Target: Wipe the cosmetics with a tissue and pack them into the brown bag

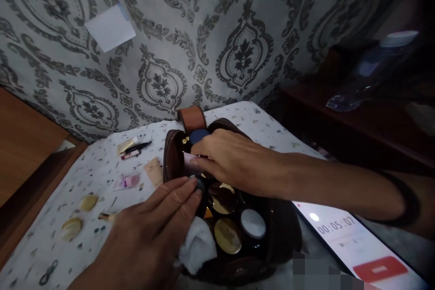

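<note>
A dark brown cosmetic bag (pixel 285 235) stands open on the patterned sheet, with several round-lidded containers inside, among them a gold lid (pixel 228 235) and a silver-white lid (pixel 253 223). My right hand (pixel 226 152) reaches into its far part, closed around a pale pinkish item (pixel 192 161) whose kind is hidden by the fingers. At the bag's near left side is my left hand (pixel 152 226), fingers together. Its fingertips touch a small dark cap (pixel 200 184), and a crumpled white tissue (pixel 199 244) is tucked at its thumb side. A blue lid (pixel 199 136) shows beyond my right hand.
Left of the bag lie a beige tube (pixel 154 171), a pink-capped tube (pixel 125 181), a black pen-like stick (pixel 137 147) and two yellowish discs (pixel 89 202). A phone (pixel 353 244) showing a timer lies right. A clear bottle (pixel 370 72) is on the dark furniture.
</note>
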`<state>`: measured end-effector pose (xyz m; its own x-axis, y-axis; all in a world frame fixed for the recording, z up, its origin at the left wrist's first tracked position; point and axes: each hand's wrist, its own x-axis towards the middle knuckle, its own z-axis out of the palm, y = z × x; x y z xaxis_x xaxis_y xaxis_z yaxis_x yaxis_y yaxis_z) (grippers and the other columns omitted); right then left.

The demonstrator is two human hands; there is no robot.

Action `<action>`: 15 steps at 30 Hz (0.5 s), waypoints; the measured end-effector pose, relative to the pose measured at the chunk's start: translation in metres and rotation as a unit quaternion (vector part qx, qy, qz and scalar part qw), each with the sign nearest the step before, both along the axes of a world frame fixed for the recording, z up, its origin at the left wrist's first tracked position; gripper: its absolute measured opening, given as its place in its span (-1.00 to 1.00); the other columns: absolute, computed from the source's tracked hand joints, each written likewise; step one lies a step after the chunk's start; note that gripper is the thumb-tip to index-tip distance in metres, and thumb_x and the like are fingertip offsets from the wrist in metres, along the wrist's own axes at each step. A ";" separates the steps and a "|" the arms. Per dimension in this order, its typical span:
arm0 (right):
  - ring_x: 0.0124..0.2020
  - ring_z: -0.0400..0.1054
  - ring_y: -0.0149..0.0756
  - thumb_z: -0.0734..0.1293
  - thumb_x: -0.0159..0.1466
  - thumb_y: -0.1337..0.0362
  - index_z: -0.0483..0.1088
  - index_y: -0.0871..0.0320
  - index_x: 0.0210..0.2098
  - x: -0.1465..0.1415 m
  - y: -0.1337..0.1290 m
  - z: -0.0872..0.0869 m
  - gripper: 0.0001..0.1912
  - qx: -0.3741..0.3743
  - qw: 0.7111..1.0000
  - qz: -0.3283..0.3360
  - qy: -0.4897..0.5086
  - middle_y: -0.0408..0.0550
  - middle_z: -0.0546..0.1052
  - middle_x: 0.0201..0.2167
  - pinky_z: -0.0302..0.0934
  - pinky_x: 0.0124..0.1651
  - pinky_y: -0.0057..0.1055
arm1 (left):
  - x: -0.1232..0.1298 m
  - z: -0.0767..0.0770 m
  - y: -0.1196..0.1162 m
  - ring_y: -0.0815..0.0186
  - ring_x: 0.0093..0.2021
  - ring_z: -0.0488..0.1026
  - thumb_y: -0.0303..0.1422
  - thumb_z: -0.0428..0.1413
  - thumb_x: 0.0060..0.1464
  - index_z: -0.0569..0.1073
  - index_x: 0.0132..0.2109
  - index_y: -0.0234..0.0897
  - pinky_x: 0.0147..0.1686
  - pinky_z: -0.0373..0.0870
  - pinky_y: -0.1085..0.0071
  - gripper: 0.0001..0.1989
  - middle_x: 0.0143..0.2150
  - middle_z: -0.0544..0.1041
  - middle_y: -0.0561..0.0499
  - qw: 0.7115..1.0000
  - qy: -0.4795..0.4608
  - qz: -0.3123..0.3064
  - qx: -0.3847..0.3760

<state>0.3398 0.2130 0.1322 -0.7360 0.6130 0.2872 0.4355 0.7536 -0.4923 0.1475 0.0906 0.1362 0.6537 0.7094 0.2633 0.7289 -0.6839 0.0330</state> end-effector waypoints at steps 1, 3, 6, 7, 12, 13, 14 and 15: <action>-0.61 0.09 -0.45 0.33 0.29 0.30 0.31 0.17 -0.62 0.001 0.000 -0.001 -0.66 0.000 1.000 0.001 0.011 -0.17 0.29 -0.68 -0.10 -0.46 -0.40 | 0.001 -0.001 0.000 0.07 0.24 0.41 -0.47 -0.03 0.08 0.10 0.42 -0.06 0.03 0.59 0.11 -0.26 0.26 0.43 -0.06 1.000 -0.004 0.001 0.005; -0.60 0.10 -0.45 0.32 0.27 0.32 0.31 0.16 -0.61 0.004 0.001 -0.002 -0.69 -0.004 1.000 0.004 0.031 -0.17 0.30 -0.66 -0.08 -0.47 -0.41 | 0.001 -0.003 0.000 0.08 0.25 0.40 -0.47 -0.05 0.11 0.15 0.40 -0.15 0.04 0.59 0.14 -0.32 0.25 0.45 -0.11 1.000 -0.002 -0.005 0.022; -0.62 0.06 -0.48 0.26 0.30 0.32 0.28 0.16 -0.60 0.007 0.005 0.003 -0.68 -0.030 0.999 0.034 -0.007 -0.19 0.29 -0.66 -0.10 -0.50 -0.43 | 0.002 -0.007 0.001 0.08 0.26 0.39 -0.51 -0.08 0.13 0.21 0.35 -0.31 0.05 0.57 0.17 -0.38 0.22 0.47 -0.20 0.999 0.007 -0.019 0.051; -0.63 0.04 -0.49 0.24 0.31 0.31 0.27 0.17 -0.59 0.007 0.007 0.007 -0.67 -0.039 0.998 0.046 -0.034 -0.20 0.28 -0.66 -0.11 -0.52 -0.44 | 0.002 -0.008 0.001 0.09 0.26 0.39 -0.53 -0.08 0.12 0.24 0.32 -0.35 0.06 0.56 0.18 -0.40 0.20 0.48 -0.22 0.998 0.008 -0.021 0.062; -0.63 0.04 -0.52 0.19 0.32 0.30 0.29 0.20 -0.57 0.005 0.015 0.027 -0.67 -0.038 0.989 0.079 -0.116 -0.22 0.27 -0.67 -0.11 -0.53 -0.46 | 0.003 -0.011 0.002 0.11 0.21 0.44 -0.58 -0.06 0.14 0.37 0.17 -0.49 0.06 0.55 0.29 -0.55 0.14 0.54 -0.25 0.994 0.022 -0.016 0.106; -0.63 0.05 -0.52 0.18 0.33 0.29 0.29 0.20 -0.57 0.003 0.016 0.028 -0.66 -0.035 0.988 0.085 -0.123 -0.22 0.27 -0.67 -0.11 -0.53 -0.46 | 0.003 -0.011 0.002 0.11 0.20 0.45 -0.56 -0.06 0.16 0.38 0.15 -0.50 0.06 0.54 0.30 -0.58 0.14 0.54 -0.25 0.994 0.023 -0.014 0.108; -0.63 0.06 -0.52 0.18 0.34 0.28 0.30 0.20 -0.56 0.002 0.016 0.028 -0.65 -0.036 0.987 0.088 -0.129 -0.21 0.28 -0.66 -0.11 -0.53 -0.46 | 0.003 -0.011 0.003 0.11 0.20 0.45 -0.55 -0.05 0.17 0.38 0.15 -0.50 0.06 0.54 0.30 -0.59 0.14 0.54 -0.25 0.994 0.023 -0.013 0.110; -0.63 0.07 -0.51 0.17 0.36 0.27 0.30 0.20 -0.56 0.001 0.015 0.026 -0.64 -0.039 0.986 0.090 -0.133 -0.21 0.29 -0.66 -0.10 -0.53 -0.46 | 0.003 -0.011 0.003 0.11 0.19 0.46 -0.54 -0.06 0.18 0.39 0.14 -0.50 0.05 0.55 0.30 -0.60 0.14 0.54 -0.25 0.993 0.022 -0.012 0.111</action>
<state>0.3410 0.2284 0.1583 -0.8776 0.4786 0.0268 0.4201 0.7948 -0.4380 0.1509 0.0932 0.1252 0.6845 0.6203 0.3830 0.7091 -0.6884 -0.1525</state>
